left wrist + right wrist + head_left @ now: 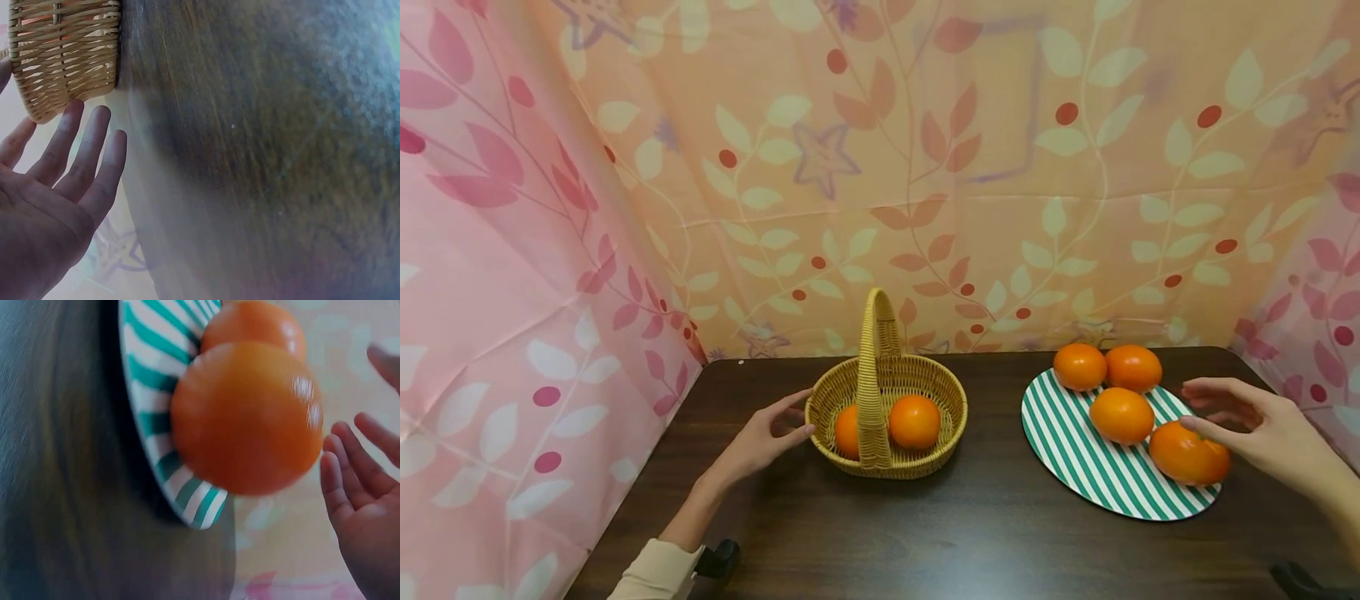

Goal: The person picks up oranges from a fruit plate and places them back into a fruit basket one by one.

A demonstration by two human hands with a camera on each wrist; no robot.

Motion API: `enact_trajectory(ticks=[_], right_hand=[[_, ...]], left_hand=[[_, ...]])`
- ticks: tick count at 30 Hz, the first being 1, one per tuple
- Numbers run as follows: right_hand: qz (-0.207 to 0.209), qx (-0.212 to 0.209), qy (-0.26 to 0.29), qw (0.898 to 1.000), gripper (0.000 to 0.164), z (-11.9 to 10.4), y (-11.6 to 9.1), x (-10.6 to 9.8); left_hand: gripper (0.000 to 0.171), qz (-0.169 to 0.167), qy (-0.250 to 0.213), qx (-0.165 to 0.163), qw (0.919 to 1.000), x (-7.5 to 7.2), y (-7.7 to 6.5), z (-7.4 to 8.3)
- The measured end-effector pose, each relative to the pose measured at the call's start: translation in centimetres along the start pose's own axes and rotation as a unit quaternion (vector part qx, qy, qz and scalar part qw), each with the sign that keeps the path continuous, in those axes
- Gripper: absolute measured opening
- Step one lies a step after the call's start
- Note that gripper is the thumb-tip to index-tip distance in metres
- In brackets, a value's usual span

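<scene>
A yellow wicker basket (pixel 917 468) with a tall arched handle (pixel 870 367) stands on the table, holding two orange persimmons, one (pixel 914 422) right of the handle and one (pixel 846 431) partly behind it. My left hand (pixel 756 440) is at the basket's left side, thumb and fingertips right at the rim, fingers loosely spread. In the left wrist view, its fingers reach the woven wall (pixel 65 59). My right hand (pixel 1270 429) hovers around the nearest persimmon (pixel 1187 454) on the striped plate (pixel 1060 450), thumb overlapping the fruit's top, fingers apart from it in the right wrist view.
Three more persimmons lie on the green-and-white plate: one in the middle (pixel 1122 416) and two at its far edge (pixel 1080 367). Dark wooden tabletop (pixel 940 533) lies under everything. Patterned cloth (pixel 925 167) hangs behind the table and along both sides.
</scene>
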State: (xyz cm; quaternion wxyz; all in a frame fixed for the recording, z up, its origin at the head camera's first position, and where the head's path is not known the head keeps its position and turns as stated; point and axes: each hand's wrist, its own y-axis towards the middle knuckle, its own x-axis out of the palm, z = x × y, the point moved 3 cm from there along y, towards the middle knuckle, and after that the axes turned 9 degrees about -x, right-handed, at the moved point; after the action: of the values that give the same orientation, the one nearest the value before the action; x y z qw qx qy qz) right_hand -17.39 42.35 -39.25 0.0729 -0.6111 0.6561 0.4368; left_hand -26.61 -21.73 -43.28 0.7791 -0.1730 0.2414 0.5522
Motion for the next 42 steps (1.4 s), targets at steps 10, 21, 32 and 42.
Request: enact_trajectory(ticks=[10,21,32,42], right_hand=[[-0.050,-0.064,0.036,0.996,0.075,3.0,-2.0,-0.4],[-0.101,-0.073,0.063,0.990,0.089,4.5,-3.0,0.0],[-0.124,-0.009,0.015,0.992,0.053,5.0,-3.4,0.3],[-0.089,-0.007,0.000,0.996,0.055,4.4,-3.1,-1.2]], left_hand=[[0.063,-0.005,-0.002,-0.003,1.0000,-0.1,0.0,0.1],[0.063,-0.003,-0.005,-0.004,1.0000,-0.1,-0.1,0.2],[0.064,-0.007,-0.014,0.003,0.9999,0.0,0.1,0.0],[0.063,-0.005,-0.017,0.003,0.9998,0.1,0.0,0.0]])
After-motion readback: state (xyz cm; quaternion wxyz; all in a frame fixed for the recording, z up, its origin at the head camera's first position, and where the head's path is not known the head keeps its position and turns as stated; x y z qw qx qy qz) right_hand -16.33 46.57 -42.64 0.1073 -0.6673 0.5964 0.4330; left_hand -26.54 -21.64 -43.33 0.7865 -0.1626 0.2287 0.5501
